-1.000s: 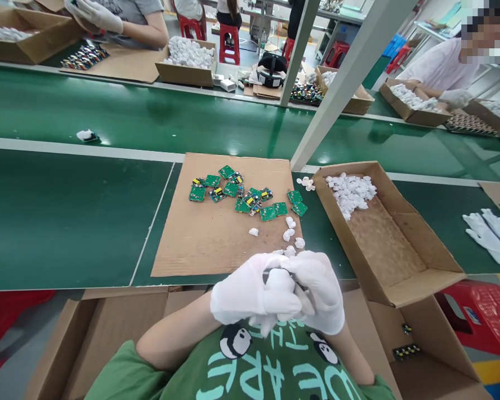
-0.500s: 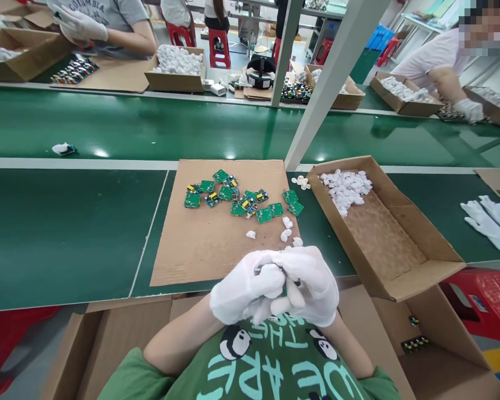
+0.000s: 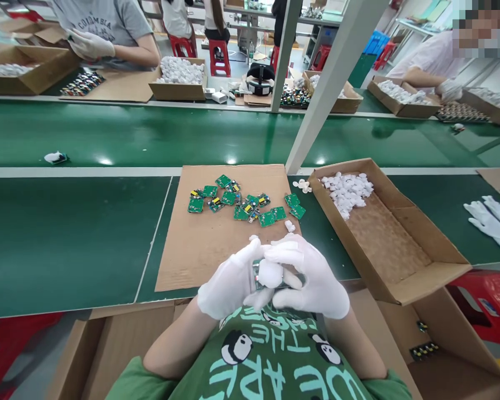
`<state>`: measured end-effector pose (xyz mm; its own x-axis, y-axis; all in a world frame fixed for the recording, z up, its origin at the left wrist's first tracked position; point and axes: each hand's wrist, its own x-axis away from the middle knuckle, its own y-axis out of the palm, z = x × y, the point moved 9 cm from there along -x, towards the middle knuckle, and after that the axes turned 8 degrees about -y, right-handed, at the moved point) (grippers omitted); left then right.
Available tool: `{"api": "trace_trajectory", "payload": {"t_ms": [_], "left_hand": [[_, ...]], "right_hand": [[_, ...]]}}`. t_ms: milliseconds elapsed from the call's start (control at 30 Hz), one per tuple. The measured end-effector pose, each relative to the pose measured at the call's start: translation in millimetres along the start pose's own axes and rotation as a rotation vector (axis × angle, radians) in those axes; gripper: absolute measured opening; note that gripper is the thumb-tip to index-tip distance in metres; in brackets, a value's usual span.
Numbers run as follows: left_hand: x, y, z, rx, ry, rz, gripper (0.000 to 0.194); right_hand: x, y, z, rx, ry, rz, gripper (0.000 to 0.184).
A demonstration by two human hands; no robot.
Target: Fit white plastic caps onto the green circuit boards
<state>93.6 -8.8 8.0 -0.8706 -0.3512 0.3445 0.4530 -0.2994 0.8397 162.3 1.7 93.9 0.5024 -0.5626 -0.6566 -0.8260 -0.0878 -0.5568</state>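
Note:
My left hand (image 3: 230,282), in a white glove, is closed on one end of a small green circuit board (image 3: 256,271). A white soft-looking piece (image 3: 270,274) covers most of its upper face. From the other side my right hand (image 3: 316,276), also gloved, curls its fingers around the board's right end, a fingertip against the white piece. Both hands are close to my body, by the near edge of a cardboard sheet (image 3: 200,255). On the sheet lie several loose circuit boards (image 3: 228,198), yellow parts showing on some. A small white piece (image 3: 290,226) rests just beyond my right hand.
To the right, a cardboard box (image 3: 400,250) holds a heap of white pieces (image 3: 346,191). Farther right lies a pair of white gloves (image 3: 489,222). A slanted metal post (image 3: 316,100) rises behind the sheet. Across the green belt (image 3: 170,133), two people work beside boxes.
My hands have opened out slightly around the board, so the white piece on it now shows. The item on the belt at left has shifted a little left. The co-worker's hand at right has moved back.

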Motion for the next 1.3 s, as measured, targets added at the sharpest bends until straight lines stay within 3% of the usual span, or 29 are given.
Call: {"api": "trace_trajectory", "payload": {"t_ms": [233,333,433,500,567,667,767,867,967,1100,1200,1300], "left_hand": [[2,1.8,11,0.225,0.049,-0.067,0.043],[4,-0.9,16,0.331,0.088,-0.049,0.041],[4,-5.3,22,0.299,0.133,-0.073,0.044],[3,-18.9,25,0.188,0.172,-0.018,0.050],[7,-46.9,32,0.024,0.257,0.186,0.055],[34,-89.5,50,-0.459,0.409,0.710,0.059],[64,-105.9,67,-0.872,0.439,1.129,0.053],[79,-114.4,89,-1.070,0.448,1.343,0.047],[75,-119.9,116,-1.321,0.423,1.428,0.050],[58,-129.8,135,-1.581,0.313,1.466,0.051],[50,-131.8,134,-1.701,0.247,1.508,0.052],[46,-131.5,131,-1.750,0.192,1.561,0.053]], "right_hand": [[-2,6,7,0.129,0.002,0.098,0.039],[-1,12,12,0.177,0.035,0.096,0.049],[-3,15,19,0.143,0.092,0.079,0.062],[-12,17,29,0.100,0.109,0.034,0.049],[-27,20,55,0.090,0.191,-0.059,0.031],[-51,27,127,0.127,0.462,-0.291,0.021],[-85,19,197,0.234,0.560,-0.273,0.029],[-106,16,252,0.351,0.640,-0.227,0.027],[-110,24,279,0.392,0.675,-0.266,0.033],[-102,20,271,0.403,0.643,-0.259,0.034],[-77,-1,237,0.402,0.628,-0.201,0.036],[-29,-21,195,0.388,0.679,-0.178,0.041]]}}
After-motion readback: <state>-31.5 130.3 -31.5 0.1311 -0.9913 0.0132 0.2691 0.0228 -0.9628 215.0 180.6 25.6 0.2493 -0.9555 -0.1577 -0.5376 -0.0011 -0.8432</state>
